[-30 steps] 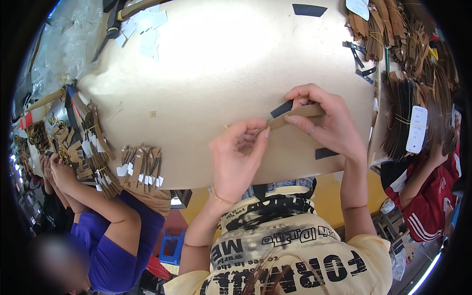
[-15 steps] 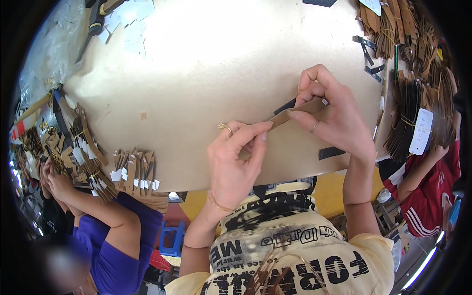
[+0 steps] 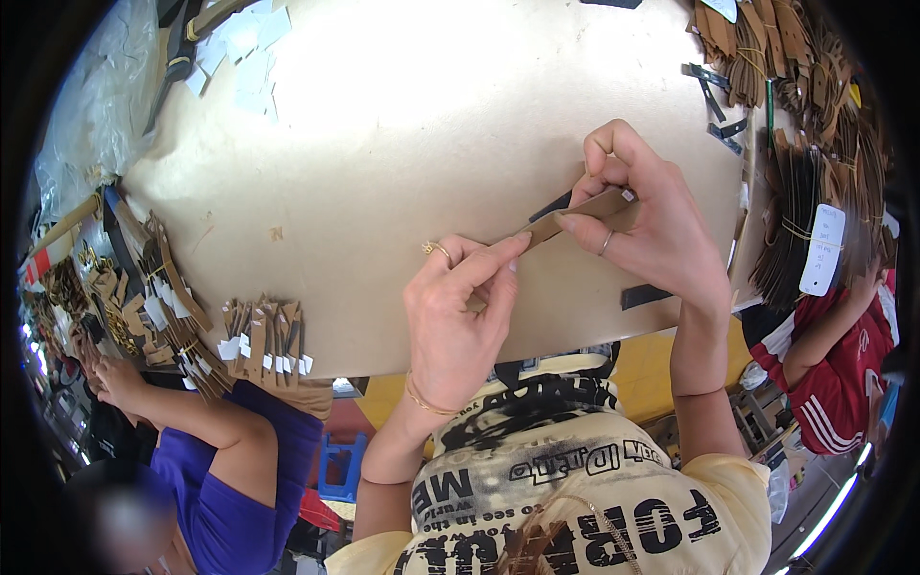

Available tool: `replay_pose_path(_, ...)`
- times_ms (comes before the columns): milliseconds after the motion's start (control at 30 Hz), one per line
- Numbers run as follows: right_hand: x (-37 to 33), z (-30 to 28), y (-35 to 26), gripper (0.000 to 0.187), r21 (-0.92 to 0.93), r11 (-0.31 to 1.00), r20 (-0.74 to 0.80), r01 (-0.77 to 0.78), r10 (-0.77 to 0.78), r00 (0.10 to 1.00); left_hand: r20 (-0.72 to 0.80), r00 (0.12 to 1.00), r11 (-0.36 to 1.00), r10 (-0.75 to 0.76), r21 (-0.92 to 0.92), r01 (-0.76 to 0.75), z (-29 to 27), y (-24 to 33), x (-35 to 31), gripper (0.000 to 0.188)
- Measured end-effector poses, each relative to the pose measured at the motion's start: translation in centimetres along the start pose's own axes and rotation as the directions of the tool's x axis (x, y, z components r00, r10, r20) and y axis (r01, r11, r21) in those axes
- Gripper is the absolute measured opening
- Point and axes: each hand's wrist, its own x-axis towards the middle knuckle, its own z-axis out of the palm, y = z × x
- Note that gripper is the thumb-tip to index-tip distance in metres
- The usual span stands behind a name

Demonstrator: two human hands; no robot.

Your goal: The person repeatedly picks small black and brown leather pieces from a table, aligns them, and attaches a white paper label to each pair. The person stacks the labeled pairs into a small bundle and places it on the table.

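Between my two hands stretches a narrow brown leather strap (image 3: 589, 207), tilted up toward the right, with a small white sticker near its right end. My left hand (image 3: 458, 305) pinches the lower left end between thumb and fingers. At the other end, my right hand (image 3: 656, 216) grips the strap with the thumb on its near face; some of its fingers are hidden behind it. A black strip (image 3: 551, 207) shows just behind the strap, apparently on the table. Closer to me, another black strip (image 3: 644, 296) lies beside my right wrist.
The tan table (image 3: 383, 182) holds short brown straps with white tags (image 3: 264, 337) at the near left. White paper pieces (image 3: 251, 48) and clear plastic (image 3: 96, 105) lie far left. Bundled straps (image 3: 791, 220) line the right edge. Co-workers in purple (image 3: 225, 479) and red (image 3: 834, 383) sit either side.
My hands and the strap stay almost in place, with the right hand shifted very slightly. The view has tilted a little. The purple-clad co-worker's arm has moved slightly.
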Motion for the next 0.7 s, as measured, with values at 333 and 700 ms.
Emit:
replay_pose_path(333, 0.0, 0.3, 0.2, 0.036, -0.014, 1.000, -0.029, -0.006, 0.005, 1.000, 0.000, 1.000, 1.000, -0.019, 0.013, 0.019, 0.1, 0.4, 0.1, 0.023)
replay_pose_path(700, 0.0, 0.5, -0.5, 0.040, -0.033, 0.992, -0.020, -0.121, 0.120, 0.993, 0.082, 0.944, 0.805, 0.319, 0.503, -0.316, 1.5, -0.6, -1.0, 0.048)
